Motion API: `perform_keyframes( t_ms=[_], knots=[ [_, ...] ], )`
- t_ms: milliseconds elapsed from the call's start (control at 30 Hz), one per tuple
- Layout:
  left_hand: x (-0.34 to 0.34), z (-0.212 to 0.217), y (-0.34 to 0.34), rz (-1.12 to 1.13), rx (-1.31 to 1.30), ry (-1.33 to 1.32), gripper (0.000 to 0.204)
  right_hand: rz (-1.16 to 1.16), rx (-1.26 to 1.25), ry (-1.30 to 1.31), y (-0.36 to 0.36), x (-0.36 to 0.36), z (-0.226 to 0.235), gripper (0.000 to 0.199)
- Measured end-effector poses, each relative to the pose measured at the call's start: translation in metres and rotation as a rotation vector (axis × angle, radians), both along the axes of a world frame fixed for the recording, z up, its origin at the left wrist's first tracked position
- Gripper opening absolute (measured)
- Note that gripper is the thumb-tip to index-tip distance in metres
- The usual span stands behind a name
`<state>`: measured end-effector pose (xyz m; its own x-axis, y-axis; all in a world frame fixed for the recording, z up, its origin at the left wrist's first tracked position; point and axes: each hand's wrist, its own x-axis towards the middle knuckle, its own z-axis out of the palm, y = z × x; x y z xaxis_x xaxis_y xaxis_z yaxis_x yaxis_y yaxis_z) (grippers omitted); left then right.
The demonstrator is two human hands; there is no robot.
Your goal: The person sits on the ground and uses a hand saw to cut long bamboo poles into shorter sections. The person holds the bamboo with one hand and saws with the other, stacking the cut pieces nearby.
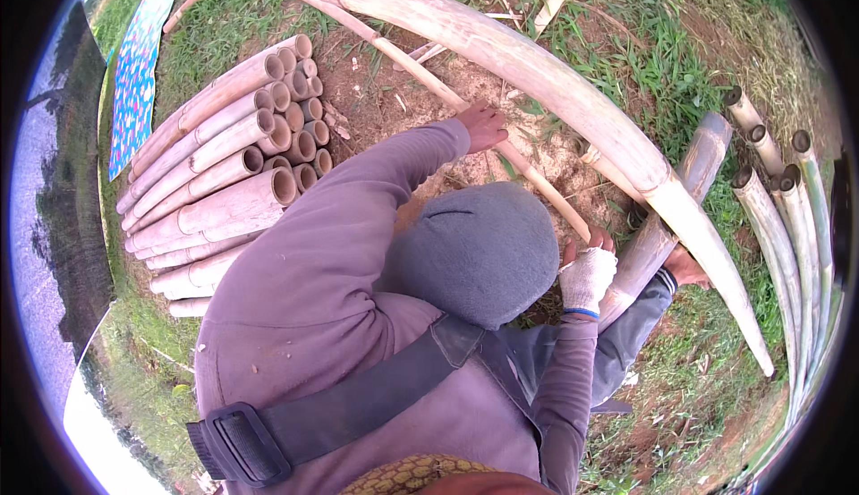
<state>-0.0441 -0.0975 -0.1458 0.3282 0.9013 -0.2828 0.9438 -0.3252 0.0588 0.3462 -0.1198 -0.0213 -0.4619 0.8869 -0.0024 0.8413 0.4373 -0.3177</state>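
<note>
A thin tan bamboo pole (416, 67) slants from the upper middle of the head view down to my right hand. My bare left hand (484, 126) is closed over its middle. My right hand (589, 273), in a white glove that leaves the fingertips bare, grips the pole's near end; part of this grip is hidden. Just right of it, a thick greyish bamboo log (646, 249) lies on the ground under a long, thick, pale bamboo pole (537, 70). A bare foot (687, 267) below a striped cuff rests beside the log.
Cut bamboo pieces (206, 160) are stacked at the left. Several long upright-looking bamboo poles (792, 218) stand out at the far right. Wood shavings (465, 84) and grass lie around. A blue patterned cloth (143, 75) is at the far left. A grey cloth-covered dome (474, 249) sits between my arms.
</note>
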Motion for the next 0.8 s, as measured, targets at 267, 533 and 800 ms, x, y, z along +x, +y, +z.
perform_keyframes(
  t_ms=[267,533,800],
  knots=[
    [-0.046,0.044,-0.046,-0.190,0.111,-0.253,0.040,0.143,0.016,-0.436,0.026,-0.031,-0.004,0.056],
    [0.036,0.136,0.021,-0.376,0.733,-0.472,0.076,0.070,-0.330,-0.263,-0.007,-0.031,-0.024,0.039],
    [0.090,0.205,0.125,-0.074,0.111,-0.005,0.111,0.126,-0.248,-0.376,-0.027,-0.036,0.014,0.051]
  ],
)
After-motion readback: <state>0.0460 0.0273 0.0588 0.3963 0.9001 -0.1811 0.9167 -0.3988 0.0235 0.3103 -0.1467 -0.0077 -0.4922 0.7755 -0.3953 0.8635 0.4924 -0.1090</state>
